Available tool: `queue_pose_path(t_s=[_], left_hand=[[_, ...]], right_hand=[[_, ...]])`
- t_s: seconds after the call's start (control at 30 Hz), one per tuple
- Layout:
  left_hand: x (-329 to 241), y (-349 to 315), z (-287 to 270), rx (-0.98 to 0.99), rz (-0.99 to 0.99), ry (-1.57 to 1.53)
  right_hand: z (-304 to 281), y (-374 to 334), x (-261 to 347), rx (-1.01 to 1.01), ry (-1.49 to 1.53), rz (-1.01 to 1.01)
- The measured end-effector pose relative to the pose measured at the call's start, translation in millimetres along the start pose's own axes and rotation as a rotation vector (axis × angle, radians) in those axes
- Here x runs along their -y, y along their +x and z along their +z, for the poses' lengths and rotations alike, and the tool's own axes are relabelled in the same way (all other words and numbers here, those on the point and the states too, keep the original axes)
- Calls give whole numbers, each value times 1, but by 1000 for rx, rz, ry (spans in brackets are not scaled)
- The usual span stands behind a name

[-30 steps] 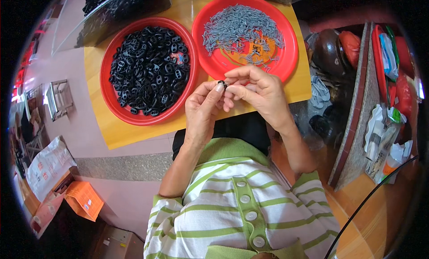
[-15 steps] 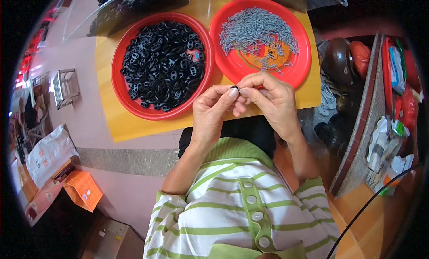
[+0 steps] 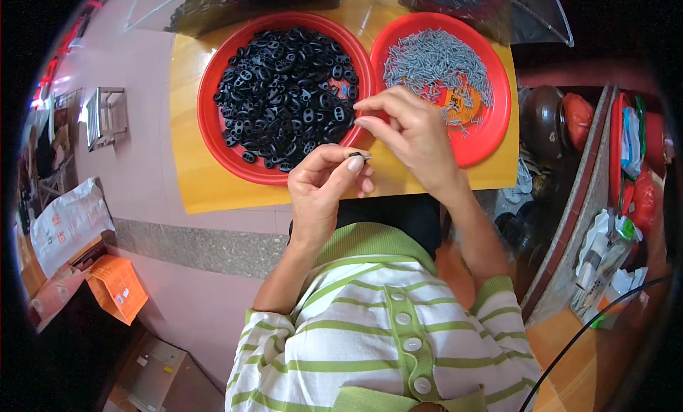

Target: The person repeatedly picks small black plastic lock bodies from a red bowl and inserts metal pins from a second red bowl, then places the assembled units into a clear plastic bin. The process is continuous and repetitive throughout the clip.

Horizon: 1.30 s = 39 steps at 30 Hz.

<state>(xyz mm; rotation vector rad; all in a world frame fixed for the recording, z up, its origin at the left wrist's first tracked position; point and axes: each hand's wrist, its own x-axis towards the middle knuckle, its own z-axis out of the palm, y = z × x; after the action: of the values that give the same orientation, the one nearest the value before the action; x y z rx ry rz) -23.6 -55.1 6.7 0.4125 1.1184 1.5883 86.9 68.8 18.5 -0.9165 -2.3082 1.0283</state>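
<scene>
My left hand [image 3: 321,188] is closed, pinching a small black plastic piece [image 3: 356,156] between thumb and forefinger. A short silvery pin or screw [image 3: 367,157] sticks out of it toward the right. My right hand [image 3: 416,138] is apart from it, above and to the right, by the rim of the left tray. Its thumb and forefinger are slightly parted, with nothing visible between them. The round red tray [image 3: 208,138] at left holds a heap of black oval two-hole pieces [image 3: 284,92]. The red tray [image 3: 501,102] at right holds many small silvery screws [image 3: 434,60].
Both trays stand on a yellow board [image 3: 186,191]. Behind them are transparent bins [image 3: 260,6] with dark pieces. A metal stool [image 3: 107,119] and an orange bag [image 3: 117,287] are at left. On the right are a brown jar [image 3: 544,120] and a ledge [image 3: 569,206] with packages.
My right hand has left the black piece and moved up, its fingers parting. My left hand has shifted slightly left and down, still pinching the piece. The trays appear farther right in view.
</scene>
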Motion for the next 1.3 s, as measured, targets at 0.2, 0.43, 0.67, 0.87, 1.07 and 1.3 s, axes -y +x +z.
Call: queue_pose_path(t_s=[0.2, 0.43, 0.67, 0.87, 1.07, 1.3], left_hand=[[-5, -4, -13, -18, 13, 13], [-1, -6, -18, -28, -19, -11], [-5, -4, -15, -44, -8, -20], [-7, 8, 0, -59, 10, -17], [-1, 11, 14, -13, 12, 32], [11, 13, 25, -9, 15, 43]], right_hand=[[26, 12, 4, -75, -286, -135], [28, 11, 5, -56, -179, -96], [11, 0, 4, 8, 757, 344], [-9, -16, 3, 60, 968, 402], [-11, -27, -4, -34, 1039, 337], [-13, -37, -5, -113, 1018, 331]])
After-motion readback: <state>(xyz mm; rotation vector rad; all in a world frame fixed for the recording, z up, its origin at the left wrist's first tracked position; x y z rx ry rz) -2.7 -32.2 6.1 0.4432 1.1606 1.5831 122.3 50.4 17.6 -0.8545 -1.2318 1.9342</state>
